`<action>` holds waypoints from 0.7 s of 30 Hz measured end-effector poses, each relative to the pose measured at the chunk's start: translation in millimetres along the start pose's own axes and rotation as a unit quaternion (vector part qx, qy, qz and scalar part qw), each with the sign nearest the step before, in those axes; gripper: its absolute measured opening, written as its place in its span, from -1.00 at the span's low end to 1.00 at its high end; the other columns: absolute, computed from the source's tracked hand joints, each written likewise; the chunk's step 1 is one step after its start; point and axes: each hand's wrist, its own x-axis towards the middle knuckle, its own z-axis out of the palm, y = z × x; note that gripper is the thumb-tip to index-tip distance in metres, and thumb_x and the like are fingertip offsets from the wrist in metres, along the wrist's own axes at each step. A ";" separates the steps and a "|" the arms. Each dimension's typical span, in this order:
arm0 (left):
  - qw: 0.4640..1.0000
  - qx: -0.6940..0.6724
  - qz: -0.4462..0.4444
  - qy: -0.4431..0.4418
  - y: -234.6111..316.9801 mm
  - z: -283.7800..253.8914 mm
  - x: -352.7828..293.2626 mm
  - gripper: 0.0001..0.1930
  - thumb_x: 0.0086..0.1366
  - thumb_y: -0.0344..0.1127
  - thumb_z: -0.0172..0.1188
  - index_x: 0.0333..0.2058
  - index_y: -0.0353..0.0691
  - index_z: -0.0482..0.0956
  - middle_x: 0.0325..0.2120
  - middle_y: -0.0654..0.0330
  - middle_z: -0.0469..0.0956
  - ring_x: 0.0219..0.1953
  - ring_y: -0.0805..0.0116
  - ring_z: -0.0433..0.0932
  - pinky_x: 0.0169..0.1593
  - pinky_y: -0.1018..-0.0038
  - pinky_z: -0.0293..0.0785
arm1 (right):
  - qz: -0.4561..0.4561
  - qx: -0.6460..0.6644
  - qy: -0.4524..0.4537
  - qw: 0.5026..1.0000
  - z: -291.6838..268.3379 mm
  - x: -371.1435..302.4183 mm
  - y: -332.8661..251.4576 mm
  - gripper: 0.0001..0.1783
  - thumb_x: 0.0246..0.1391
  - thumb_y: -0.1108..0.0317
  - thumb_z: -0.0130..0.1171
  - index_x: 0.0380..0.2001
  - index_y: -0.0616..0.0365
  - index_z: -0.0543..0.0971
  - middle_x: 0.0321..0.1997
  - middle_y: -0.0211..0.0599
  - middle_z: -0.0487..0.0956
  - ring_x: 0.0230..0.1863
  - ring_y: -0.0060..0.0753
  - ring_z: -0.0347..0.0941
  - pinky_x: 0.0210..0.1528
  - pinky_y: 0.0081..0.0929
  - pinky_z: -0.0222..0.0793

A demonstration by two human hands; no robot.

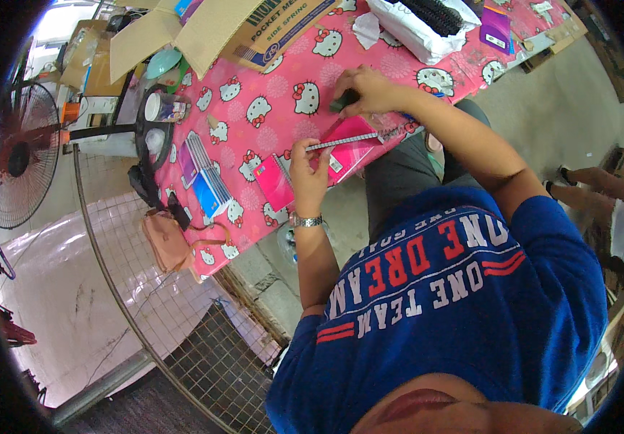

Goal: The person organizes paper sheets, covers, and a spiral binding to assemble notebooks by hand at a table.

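Observation:
My left hand (308, 173), with a metal-band watch on its wrist, has its thumb and fingers closed on the left end of a spiral binding on a pink notebook (353, 152) near the table's front edge. A second pink notebook (271, 182) lies flat just left of that hand. Farther back and to the right, my right hand (367, 91) is closed round a small dark object (344, 100), whose kind I cannot make out. A dark wire coil (401, 131) extends from the binding's right end, below my right forearm.
Blue and purple spiral notebooks (204, 177) lie stacked at the table's left. An open cardboard box (254, 32) stands at the back, beside a white bag (428, 49) holding black coils. A tan handbag (165, 240) is at the left corner, near a standing fan (23, 155). Another person's legs (597, 184) show at right.

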 end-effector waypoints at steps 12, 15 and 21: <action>0.993 0.058 -0.040 0.095 8.5 -2.4 -17.0 -0.79 0.36 -0.38 0.15 -0.11 -0.36 0.44 -0.42 0.21 0.52 -0.45 0.48 0.61 -0.39 0.60 0.46 | 0.050 -0.334 0.235 0.911 39.2 -123.5 62.6 -0.24 -0.05 0.09 0.30 0.21 0.11 0.31 0.23 -0.09 0.32 0.24 0.08 0.23 0.22 -0.08 0.23; 0.986 -0.009 -0.065 0.155 4.6 13.1 -18.4 -0.79 0.36 -0.33 0.14 -0.16 -0.38 0.49 -0.41 0.10 0.56 -0.46 0.35 0.66 -0.39 0.54 0.48 | 0.047 -0.330 0.210 0.919 44.1 -130.3 54.8 -0.34 -0.01 0.10 0.27 0.14 0.14 0.39 0.13 -0.11 0.41 0.15 0.04 0.30 0.15 -0.07 0.28; 0.986 -0.009 0.010 0.166 -9.2 10.3 -19.0 -0.71 0.37 -0.34 0.13 -0.02 -0.35 0.40 -0.36 0.07 0.55 -0.46 0.35 0.65 -0.37 0.54 0.49 | 0.017 -0.044 0.276 0.960 50.0 -116.7 1.3 -0.49 -0.06 0.20 0.31 -0.03 0.17 0.53 -0.12 -0.08 0.50 -0.08 0.02 0.40 0.00 -0.14 0.33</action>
